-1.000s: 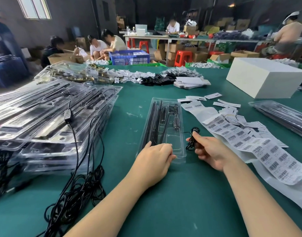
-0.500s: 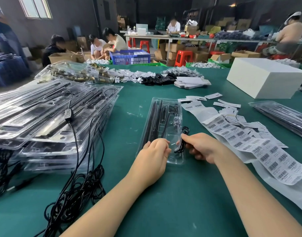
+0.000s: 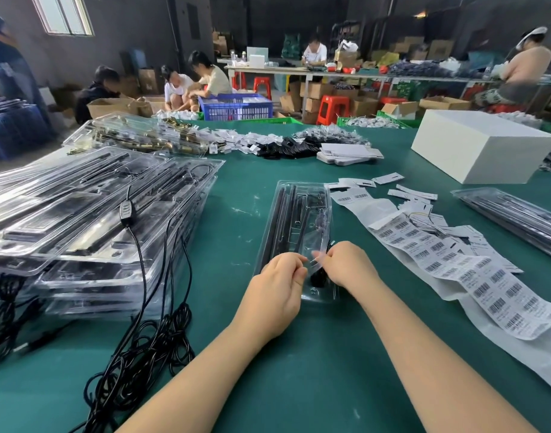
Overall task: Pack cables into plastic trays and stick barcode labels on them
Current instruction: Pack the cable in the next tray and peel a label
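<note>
Clear tray (image 3: 296,214) now pinched by both hands' fingers (left hand (image 3: 275,295), right hand (image 3: 346,264)), cable (image 3: 318,278) moved inside.

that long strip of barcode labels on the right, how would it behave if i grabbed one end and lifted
The barcode label strip would probably sag and trail: it is thin paper already lying in soft waves. It looks light, so it should lift easily. Its backing overlaps loose label scraps, which may shift too.

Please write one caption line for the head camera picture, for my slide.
Both hands, left hand and right hand, work at the near end of a clear plastic tray beside barcode labels.
</note>
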Demonstrator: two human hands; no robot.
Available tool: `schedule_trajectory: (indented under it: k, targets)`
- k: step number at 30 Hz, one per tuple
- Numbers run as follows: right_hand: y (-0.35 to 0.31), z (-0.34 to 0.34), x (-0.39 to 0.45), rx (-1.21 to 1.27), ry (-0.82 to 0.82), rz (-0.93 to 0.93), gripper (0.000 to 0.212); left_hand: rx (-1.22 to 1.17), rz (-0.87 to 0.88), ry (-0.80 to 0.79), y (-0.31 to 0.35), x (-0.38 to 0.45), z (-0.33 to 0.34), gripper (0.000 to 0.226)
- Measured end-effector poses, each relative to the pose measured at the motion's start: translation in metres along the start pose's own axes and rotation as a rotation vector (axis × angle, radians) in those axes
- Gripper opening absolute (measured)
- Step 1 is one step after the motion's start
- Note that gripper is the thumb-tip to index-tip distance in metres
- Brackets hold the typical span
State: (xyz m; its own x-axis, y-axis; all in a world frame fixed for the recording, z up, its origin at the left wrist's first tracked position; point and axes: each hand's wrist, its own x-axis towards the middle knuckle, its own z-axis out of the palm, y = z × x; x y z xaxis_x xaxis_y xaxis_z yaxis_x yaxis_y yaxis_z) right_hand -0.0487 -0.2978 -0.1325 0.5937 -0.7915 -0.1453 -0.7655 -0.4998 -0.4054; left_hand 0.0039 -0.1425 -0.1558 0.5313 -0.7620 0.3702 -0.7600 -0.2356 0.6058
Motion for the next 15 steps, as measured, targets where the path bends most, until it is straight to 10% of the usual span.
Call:
schedule_trajectory:
  k: [8,15]
  targets:
    - [-0.008,0.01,-0.004,-0.231,0.151,-0.008,0.046,-0.008,0.011,0.017,-0.001,0.001,0.001,0.013]
    - [0.008,0.022,-0.015,0.037,0.348,-0.053,0.043,0.029,0.044,-0.001,-0.001,0.001,0.002,0.012]
